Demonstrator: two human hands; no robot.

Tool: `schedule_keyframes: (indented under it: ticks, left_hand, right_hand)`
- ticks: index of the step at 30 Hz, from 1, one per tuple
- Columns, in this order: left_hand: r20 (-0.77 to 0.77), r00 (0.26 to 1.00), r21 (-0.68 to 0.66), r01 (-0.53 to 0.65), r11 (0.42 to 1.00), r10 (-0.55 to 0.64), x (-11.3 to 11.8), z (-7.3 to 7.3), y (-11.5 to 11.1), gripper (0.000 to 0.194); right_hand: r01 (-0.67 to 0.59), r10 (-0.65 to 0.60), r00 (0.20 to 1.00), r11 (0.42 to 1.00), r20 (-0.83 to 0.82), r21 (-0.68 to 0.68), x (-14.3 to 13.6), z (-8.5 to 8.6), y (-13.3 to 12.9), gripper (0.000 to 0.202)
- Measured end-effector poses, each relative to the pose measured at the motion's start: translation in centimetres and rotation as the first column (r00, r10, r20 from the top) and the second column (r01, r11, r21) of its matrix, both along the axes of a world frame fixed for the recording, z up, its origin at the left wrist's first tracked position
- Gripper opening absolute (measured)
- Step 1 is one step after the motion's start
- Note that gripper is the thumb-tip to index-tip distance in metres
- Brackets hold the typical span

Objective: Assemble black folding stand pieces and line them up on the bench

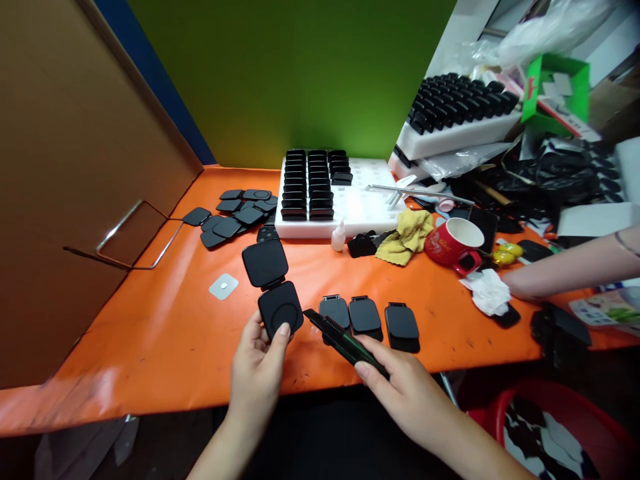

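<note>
Orange table below us | white tray at its back | our left hand grips the opened black folding pad over the table | our right hand grips the dark cutter, tip near the pad

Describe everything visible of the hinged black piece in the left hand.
The hinged black piece has two flat, rounded-square panels joined by a narrow hinge and opened out. It looks like smooth plastic; the lower panel bears a faint ring. It is held tilted above the orange table, in the left hand, thumb on the lower panel's face. The cutter in the right hand points at its right edge; contact is unclear.
</note>
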State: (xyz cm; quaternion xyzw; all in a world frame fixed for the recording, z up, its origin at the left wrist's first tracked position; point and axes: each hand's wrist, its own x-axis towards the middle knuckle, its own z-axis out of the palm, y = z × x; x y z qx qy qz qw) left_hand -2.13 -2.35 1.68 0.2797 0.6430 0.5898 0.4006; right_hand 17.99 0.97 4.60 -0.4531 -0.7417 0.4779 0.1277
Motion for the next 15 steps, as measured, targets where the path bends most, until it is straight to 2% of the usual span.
schedule_keyframes:
  ticks: [5, 10, 15]
  left_hand:
    - [0.047, 0.999, -0.055, 0.021, 0.998, -0.019, -0.5, 0.3, 0.1, 0.041]
    - [0.076, 0.997, -0.038, 0.006, 0.999, -0.003, -0.4, 0.2, 0.0, 0.037]
    - [0.015, 0.999, -0.018, -0.043, 0.999, 0.043, 0.5, -0.1, -0.1, 0.038]
  right_hand:
    - [-0.004, 0.002, 0.999, 0.999, -0.037, -0.053, 0.2, -0.3, 0.7, 0.034]
    - [-0.022, 0.015, 0.998, 0.993, 0.065, 0.114, 0.2, -0.8, 0.0, 0.038]
    - [-0.058, -0.011, 0.976, 0.951, 0.22, 0.304, -0.3, -1.8, -1.4, 0.039]
